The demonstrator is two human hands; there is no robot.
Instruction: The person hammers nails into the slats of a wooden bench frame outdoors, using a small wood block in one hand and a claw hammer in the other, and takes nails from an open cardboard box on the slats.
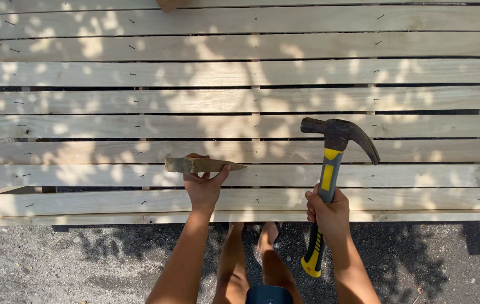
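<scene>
The right hand (328, 213) has its grip closed around the yellow-and-black handle of a claw hammer (330, 169), whose long axis runs nearly upright with the dark head above the fist, its striking face pointing left and its claw curving right, and the handle's butt sticking out below the fist. The left hand (203, 187) pinches a wooden wedge (201, 165) that lies level above the fingers, blunt end left and tip right, against the pale slatted panel (82, 101).
</scene>
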